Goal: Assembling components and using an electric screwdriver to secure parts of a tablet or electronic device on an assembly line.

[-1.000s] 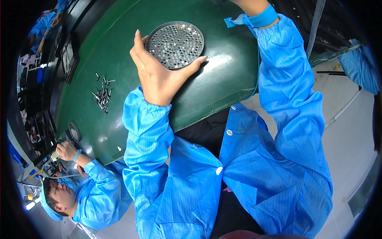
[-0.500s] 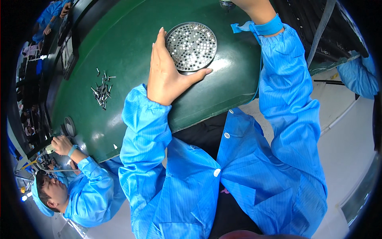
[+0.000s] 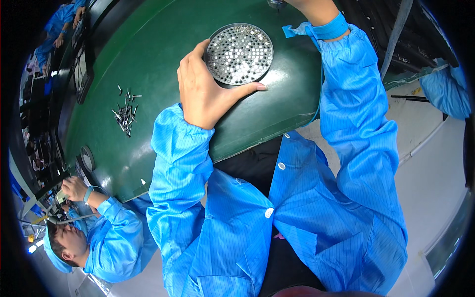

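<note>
A round grey tray (image 3: pixel 239 54) full of small holes lies on the green table; many holes hold little round pieces, and shiny small metal parts are heaped at its far edge. My left hand (image 3: pixel 203 86) curves round its left and near rim, fingers bent against the left side and thumb stretched along the near side. At the top edge of the view is my right hand (image 3: pixel 309 6), wearing a blue wrist strap (image 3: pixel 329 30); its fingers are cut off by the frame. Close beside it a dark, shiny object (image 3: pixel 277 3) shows only in part.
Left on the green table (image 3: pixel 163 59) lies a loose pile of small dark and silver pins (image 3: pixel 125 115). A smaller round dish (image 3: pixel 87 157) stands farther left, near a co-worker in blue (image 3: pixel 114 242). A blue cord hangs at the table's right edge.
The tray has shifted slightly up and right. My left hand's fingers have bent more around its left rim. My right hand has moved a little up and left.
</note>
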Demonstrator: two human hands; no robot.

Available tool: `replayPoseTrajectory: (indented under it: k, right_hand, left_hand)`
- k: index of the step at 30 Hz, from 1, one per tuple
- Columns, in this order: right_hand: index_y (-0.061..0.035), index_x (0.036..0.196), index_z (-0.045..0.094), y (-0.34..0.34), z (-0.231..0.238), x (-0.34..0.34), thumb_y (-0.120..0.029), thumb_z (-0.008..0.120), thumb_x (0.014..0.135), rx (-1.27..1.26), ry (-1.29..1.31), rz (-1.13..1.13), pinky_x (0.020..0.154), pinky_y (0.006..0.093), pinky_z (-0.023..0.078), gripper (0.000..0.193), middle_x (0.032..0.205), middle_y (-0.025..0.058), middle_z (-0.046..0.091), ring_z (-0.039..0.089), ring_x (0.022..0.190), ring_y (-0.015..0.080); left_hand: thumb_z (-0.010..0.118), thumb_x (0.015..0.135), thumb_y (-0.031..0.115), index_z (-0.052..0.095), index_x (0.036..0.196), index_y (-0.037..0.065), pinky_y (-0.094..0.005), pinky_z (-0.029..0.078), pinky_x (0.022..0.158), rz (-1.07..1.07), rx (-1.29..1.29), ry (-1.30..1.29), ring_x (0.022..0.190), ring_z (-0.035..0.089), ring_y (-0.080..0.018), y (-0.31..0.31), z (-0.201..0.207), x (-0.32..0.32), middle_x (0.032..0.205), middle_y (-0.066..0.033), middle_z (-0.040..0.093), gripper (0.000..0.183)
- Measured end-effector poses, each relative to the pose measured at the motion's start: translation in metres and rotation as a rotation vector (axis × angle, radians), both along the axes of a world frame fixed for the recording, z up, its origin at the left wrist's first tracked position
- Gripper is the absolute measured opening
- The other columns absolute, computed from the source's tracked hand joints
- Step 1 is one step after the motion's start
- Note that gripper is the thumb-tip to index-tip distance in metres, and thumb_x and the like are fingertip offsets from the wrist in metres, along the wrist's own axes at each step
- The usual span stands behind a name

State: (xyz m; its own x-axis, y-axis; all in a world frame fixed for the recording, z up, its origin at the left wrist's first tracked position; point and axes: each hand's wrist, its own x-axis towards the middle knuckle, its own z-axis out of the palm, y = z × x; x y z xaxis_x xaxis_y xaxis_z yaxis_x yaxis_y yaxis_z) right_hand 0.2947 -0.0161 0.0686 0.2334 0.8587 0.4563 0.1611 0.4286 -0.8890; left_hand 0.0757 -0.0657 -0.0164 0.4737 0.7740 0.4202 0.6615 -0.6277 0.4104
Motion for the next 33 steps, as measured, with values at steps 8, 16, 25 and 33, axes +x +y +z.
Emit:
replayPoseTrajectory:
  k: [8, 16, 25, 33]
  right_hand:
    - [0.0019, 0.091, 0.070, 0.003, -0.010, 0.010, -0.010, 0.067, 0.087, 0.114, 0.027, 0.059, 0.041, 0.0265, 0.043, 0.013, 0.059, 0.0049, 0.063, 0.057, 0.044, 0.0100]
    - [0.0026, 0.090, 0.071, 0.003, -0.010, 0.007, -0.011, 0.068, 0.089, 0.179, -0.035, 0.054, 0.042, 0.0261, 0.045, 0.014, 0.064, 0.0048, 0.066, 0.060, 0.047, 0.0099]
    - [0.0024, 0.093, 0.072, -0.005, -0.008, 0.005, -0.012, 0.069, 0.090, 0.129, -0.041, 0.009, 0.042, 0.0262, 0.046, 0.015, 0.068, 0.0045, 0.068, 0.060, 0.048, 0.0097]
    - [0.0021, 0.095, 0.072, -0.002, -0.007, 0.005, -0.012, 0.069, 0.090, 0.116, -0.024, 0.014, 0.042, 0.0259, 0.045, 0.015, 0.069, 0.0047, 0.068, 0.060, 0.047, 0.0096]
  left_hand:
    - [0.097, 0.057, 0.043, 0.070, 0.127, 0.006, -0.0493, 0.045, 0.111, -0.210, 0.163, 0.041, 0.135, 0.053, -0.0416, -0.002, 0.003, -0.033, 0.150, -0.0221, 0.053, 0.084]
    - [0.091, 0.069, 0.043, 0.076, 0.124, 0.013, -0.0519, 0.041, 0.112, -0.192, 0.190, 0.138, 0.139, 0.049, -0.0421, -0.005, 0.006, -0.031, 0.151, -0.0172, 0.054, 0.065]
    - [0.089, 0.074, 0.037, 0.076, 0.123, 0.012, -0.0520, 0.042, 0.112, -0.194, 0.210, 0.153, 0.138, 0.048, -0.0432, -0.008, 0.003, -0.029, 0.151, -0.0175, 0.053, 0.056]
    - [0.092, 0.071, 0.035, 0.072, 0.129, 0.011, -0.0521, 0.044, 0.111, -0.178, 0.195, 0.090, 0.138, 0.049, -0.0430, -0.005, 0.002, -0.028, 0.149, -0.0211, 0.053, 0.066]
